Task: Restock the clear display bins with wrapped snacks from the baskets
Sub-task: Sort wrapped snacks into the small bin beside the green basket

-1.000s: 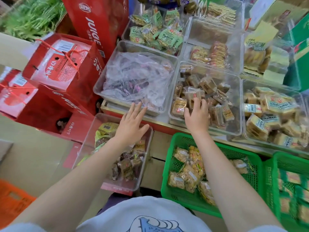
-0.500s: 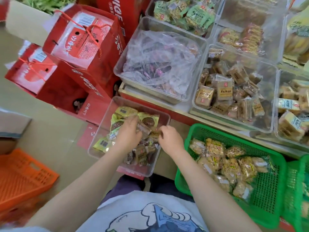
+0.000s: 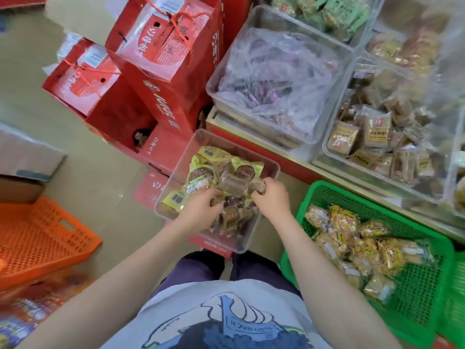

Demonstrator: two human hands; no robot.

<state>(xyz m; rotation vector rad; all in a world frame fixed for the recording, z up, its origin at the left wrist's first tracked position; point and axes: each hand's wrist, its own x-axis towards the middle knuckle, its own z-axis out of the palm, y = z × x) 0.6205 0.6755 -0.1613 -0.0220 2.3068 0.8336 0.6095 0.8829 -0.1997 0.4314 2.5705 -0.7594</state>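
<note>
A clear bin (image 3: 181, 165) stands low in front of me, holding yellow-green packs and brown wrapped snacks (image 3: 232, 183). Both hands are inside it. My left hand (image 3: 201, 209) curls over the brown snacks at the bin's middle. My right hand (image 3: 271, 196) grips a brown wrapped snack at the bin's right side. On the shelf above sit more clear display bins: one with purple packs in plastic (image 3: 274, 79) and one with brown square snacks (image 3: 377, 142). A green basket (image 3: 425, 293) of golden wrapped snacks lies at my right.
Red gift boxes (image 3: 161, 59) are stacked at the left of the shelf. An orange crate (image 3: 37, 238) lies on the floor at the left, with a cardboard box (image 3: 22, 167) behind it. A second green basket edge (image 3: 456, 298) shows at the far right.
Both hands left the shelf bins and dropped into the low clear bin. They have since closed on the wrapped snacks there, and the view has tilted further down.
</note>
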